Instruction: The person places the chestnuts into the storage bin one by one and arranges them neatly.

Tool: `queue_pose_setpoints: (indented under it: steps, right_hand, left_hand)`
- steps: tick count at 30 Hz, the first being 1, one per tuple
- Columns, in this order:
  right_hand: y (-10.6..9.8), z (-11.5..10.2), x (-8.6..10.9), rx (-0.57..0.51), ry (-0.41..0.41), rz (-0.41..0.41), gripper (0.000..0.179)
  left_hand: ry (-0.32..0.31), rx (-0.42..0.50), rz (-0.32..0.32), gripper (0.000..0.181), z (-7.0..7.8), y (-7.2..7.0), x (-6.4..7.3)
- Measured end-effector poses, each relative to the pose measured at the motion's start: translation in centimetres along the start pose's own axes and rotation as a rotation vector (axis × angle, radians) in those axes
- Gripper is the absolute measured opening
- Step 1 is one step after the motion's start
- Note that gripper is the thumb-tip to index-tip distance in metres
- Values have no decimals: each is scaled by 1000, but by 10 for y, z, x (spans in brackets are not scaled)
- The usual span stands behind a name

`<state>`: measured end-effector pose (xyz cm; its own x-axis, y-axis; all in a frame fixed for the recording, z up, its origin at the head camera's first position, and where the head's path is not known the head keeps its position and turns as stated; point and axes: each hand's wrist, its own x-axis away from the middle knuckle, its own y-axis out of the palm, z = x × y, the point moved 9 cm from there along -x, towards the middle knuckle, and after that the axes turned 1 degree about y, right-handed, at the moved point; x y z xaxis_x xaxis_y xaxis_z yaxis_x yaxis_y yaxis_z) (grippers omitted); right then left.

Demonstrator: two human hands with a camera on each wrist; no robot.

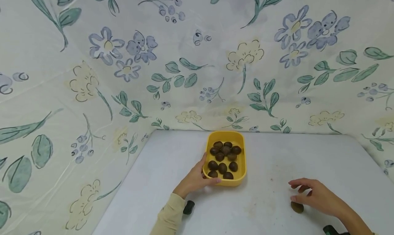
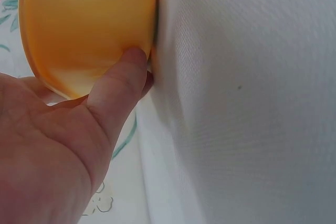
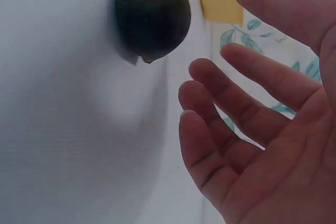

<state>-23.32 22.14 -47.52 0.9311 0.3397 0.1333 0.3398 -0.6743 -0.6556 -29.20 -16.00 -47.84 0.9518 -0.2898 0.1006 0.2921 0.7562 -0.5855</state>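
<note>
A yellow plastic container stands on the white table, with several dark brown chestnuts inside. My left hand grips its near left corner, thumb along the near wall and fingers round the left side. In the left wrist view, the thumb lies against the yellow wall. To the right, a single chestnut lies on the table, its pointed tip showing in the right wrist view. Over and beside this chestnut hovers my right hand, fingers loosely bent and apart, with nothing in its grasp.
The white table meets a floral cloth hanging behind it and at the sides. A small black object shows beside the left sleeve, and another dark one sits under the right wrist. Faint specks mark the tabletop between the hands.
</note>
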Motion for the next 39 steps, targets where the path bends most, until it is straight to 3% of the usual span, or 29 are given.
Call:
queue_pose_setpoints:
  steps: [10,25,39]
  right_hand:
    - [4,8,9,33,-82,-53,57]
    - [8,7,14,-25,-127,-54,43]
    - [11,9,16,24,-66,-8,35]
  left_hand:
    - [-17,-12,1,126,2,-4,2]
    - [-28,-8,2,125,1,-6,0]
    - [-31,-9,-16,124,3,-1,0]
